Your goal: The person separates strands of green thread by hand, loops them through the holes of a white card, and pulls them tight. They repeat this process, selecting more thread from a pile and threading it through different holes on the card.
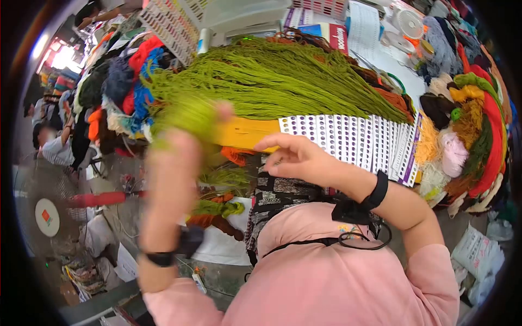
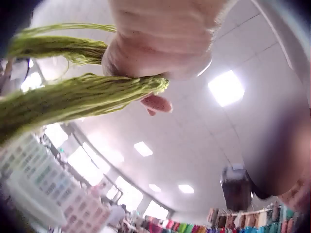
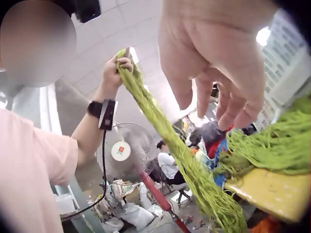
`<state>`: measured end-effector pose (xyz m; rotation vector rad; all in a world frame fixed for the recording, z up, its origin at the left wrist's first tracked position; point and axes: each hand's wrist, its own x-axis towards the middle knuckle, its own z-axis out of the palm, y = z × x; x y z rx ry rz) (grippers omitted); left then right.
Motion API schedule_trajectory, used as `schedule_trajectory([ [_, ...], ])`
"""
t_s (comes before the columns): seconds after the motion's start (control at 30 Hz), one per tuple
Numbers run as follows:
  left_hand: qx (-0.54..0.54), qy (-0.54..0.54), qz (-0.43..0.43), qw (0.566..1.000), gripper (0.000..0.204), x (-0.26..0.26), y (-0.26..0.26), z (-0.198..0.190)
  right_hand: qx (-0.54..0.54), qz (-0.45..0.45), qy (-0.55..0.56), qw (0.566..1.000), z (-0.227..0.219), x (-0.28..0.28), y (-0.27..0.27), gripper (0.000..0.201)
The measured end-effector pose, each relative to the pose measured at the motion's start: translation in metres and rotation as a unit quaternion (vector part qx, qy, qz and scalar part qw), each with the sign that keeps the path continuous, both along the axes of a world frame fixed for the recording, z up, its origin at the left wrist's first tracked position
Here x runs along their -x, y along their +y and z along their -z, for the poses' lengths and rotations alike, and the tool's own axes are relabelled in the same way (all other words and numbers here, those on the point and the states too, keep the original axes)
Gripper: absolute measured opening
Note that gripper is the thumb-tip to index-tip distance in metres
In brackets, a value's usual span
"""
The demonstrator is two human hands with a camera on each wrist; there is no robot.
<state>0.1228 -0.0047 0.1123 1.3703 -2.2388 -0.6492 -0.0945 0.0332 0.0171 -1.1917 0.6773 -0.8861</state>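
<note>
Green yarn (image 1: 187, 115) left of centre is lifted, clamped in the left hand (image 1: 182, 155), the right hand (image 1: 304, 157) empty, fingers apart, while strands (image 1: 261, 73) spread at upper centre seem yet unlifted.

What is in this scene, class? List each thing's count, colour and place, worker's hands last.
Loose stringy yarn pile: one, green, across table
Long yarn hank: one, green, in left hand
Flat board: one, yellow, at near edge
Dotted paper cards: many, white, right of bare yellow board
Small round fan: one, white, far right
Large caged fan: one, red-poled, left
Heaped yarn skeins: uncountable, multicoloured, both sides
Fabric wristbands: two, black, one per wrist
Left hand: one, bare, raised
Right hand: one, bare, fingers loosely bent
</note>
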Motion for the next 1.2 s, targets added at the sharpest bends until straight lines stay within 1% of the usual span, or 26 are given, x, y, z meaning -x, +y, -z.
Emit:
schedule_trajectory([
  [0.03,0.038,-0.115,0.105,0.987,0.038,0.030,0.014,0.028,-0.046,0.005,-0.051,0.998,0.001,0.002,0.012,0.042],
  [0.07,0.022,0.027,0.195,0.980,0.036,0.039,0.021,0.072,-0.088,0.012,-0.102,0.991,0.003,0.004,0.022,0.045],
  [0.13,0.154,-0.018,0.259,0.954,0.040,0.073,0.030,0.086,-0.136,0.039,-0.110,0.984,0.011,0.005,0.041,0.041],
  [0.2,0.062,0.033,0.264,0.962,0.047,0.083,0.036,0.103,-0.147,-0.040,0.019,0.988,0.014,0.019,0.047,0.024],
  [0.23,0.018,0.056,0.261,0.963,0.051,0.087,0.039,0.108,-0.165,-0.040,0.010,0.985,0.018,0.024,0.051,0.020],
  [0.27,-0.190,0.217,0.223,0.931,0.056,0.092,0.043,0.109,-0.181,-0.044,0.001,0.982,0.021,0.028,0.055,0.018],
  [0.3,-0.382,0.361,0.167,0.834,0.061,0.097,0.047,0.107,-0.196,-0.049,-0.010,0.979,0.024,0.031,0.057,0.018],
  [0.33,-0.548,0.479,0.098,0.679,0.066,0.101,0.050,0.107,-0.189,-0.071,-0.011,0.979,0.026,0.033,0.059,0.018],
  [0.37,-0.583,0.536,0.097,0.603,0.080,0.104,0.050,0.109,-0.182,-0.092,-0.013,0.979,0.028,0.036,0.060,0.019],
  [0.4,-0.588,0.551,0.079,0.586,0.078,0.108,0.050,0.109,-0.175,-0.112,-0.014,0.978,0.029,0.038,0.062,0.020],
  [0.47,-0.596,0.584,0.044,0.550,0.075,0.117,0.052,0.104,-0.182,-0.117,-0.051,0.975,0.032,0.040,0.067,0.020],
  [0.5,-0.594,0.583,0.018,0.554,0.073,0.122,0.053,0.103,-0.205,-0.125,-0.079,0.968,0.032,0.042,0.068,0.020],
  [0.53,-0.605,0.571,0.043,0.553,0.071,0.124,0.053,0.106,-0.228,-0.132,-0.106,0.959,0.032,0.044,0.070,0.020],
  [0.6,-0.624,0.548,0.093,0.549,0.066,0.125,0.054,0.121,-0.313,-0.154,-0.180,0.920,0.029,0.052,0.075,0.020],
  [0.63,-0.644,0.561,0.146,0.499,0.061,0.127,0.054,0.129,-0.315,-0.157,-0.209,0.912,0.032,0.054,0.077,0.019],
  [0.7,-0.629,0.556,0.148,0.523,0.059,0.137,0.061,0.141,-0.319,-0.160,-0.268,0.895,0.038,0.058,0.082,0.019],
  [0.73,-0.622,0.553,0.149,0.535,0.059,0.142,0.064,0.145,-0.313,-0.162,-0.277,0.894,0.037,0.060,0.083,0.020],
  [0.77,-0.636,0.552,0.144,0.520,0.054,0.145,0.064,0.145,-0.306,-0.164,-0.285,0.893,0.037,0.062,0.084,0.021],
  [0.8,-0.637,0.550,0.137,0.522,0.054,0.150,0.062,0.144,-0.300,-0.167,-0.293,0.892,0.036,0.063,0.086,0.022],
  [0.87,-0.640,0.546,0.126,0.527,0.053,0.161,0.055,0.132,-0.304,-0.121,-0.293,0.898,0.028,0.066,0.091,0.026],
  [0.9,-0.654,0.558,0.068,0.506,0.050,0.166,0.054,0.118,-0.305,-0.096,-0.293,0.901,0.025,0.068,0.094,0.028],
  [1.0,-0.683,0.575,0.072,0.444,0.048,0.178,0.048,0.121,-0.339,-0.058,-0.361,0.867,0.034,0.081,0.108,0.032],
  [1.03,-0.682,0.575,0.083,0.444,0.043,0.184,0.051,0.127,-0.361,-0.030,-0.370,0.855,0.031,0.085,0.113,0.027],
  [1.13,-0.647,0.487,0.098,0.579,0.038,0.191,0.055,0.138,-0.332,-0.021,-0.377,0.864,0.036,0.091,0.127,0.025],
  [1.17,-0.593,0.465,0.083,0.652,0.039,0.195,0.057,0.141,-0.337,-0.008,-0.389,0.857,0.033,0.090,0.129,0.024],
  [1.2,-0.557,0.452,0.081,0.692,0.039,0.199,0.059,0.144,-0.342,0.002,-0.395,0.852,0.034,0.091,0.131,0.024],
])
